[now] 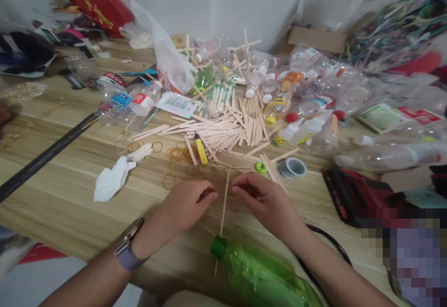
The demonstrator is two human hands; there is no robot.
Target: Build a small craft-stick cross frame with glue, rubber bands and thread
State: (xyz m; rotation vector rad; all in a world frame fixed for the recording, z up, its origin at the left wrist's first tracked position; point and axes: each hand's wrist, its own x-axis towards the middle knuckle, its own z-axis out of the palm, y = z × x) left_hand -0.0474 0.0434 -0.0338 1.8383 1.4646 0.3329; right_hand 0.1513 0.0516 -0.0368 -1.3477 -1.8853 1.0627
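In the head view I see one green bottle (265, 270) of smooth, see-through plastic, lying aslant between the person's forearms, near the edge of the wooden table (73, 163). At its dark green cap (219, 247) is one thin, straight stick (224, 204) of pale wood; whether it goes through the cap, I cannot tell. I count one grey, round spool (292, 168), one yellow-handled tool (200, 150) and one loose light-green lid (260, 167); the flat wooden sticks (220, 132) in the pile are too many for counting. The right hand (260, 197) has bent fingers, with thumb and forefinger pinching a thin dark wire (229, 184) by the stick. The left hand (190, 204) is curled, its fingertips close together; whether they hold something, I cannot tell.
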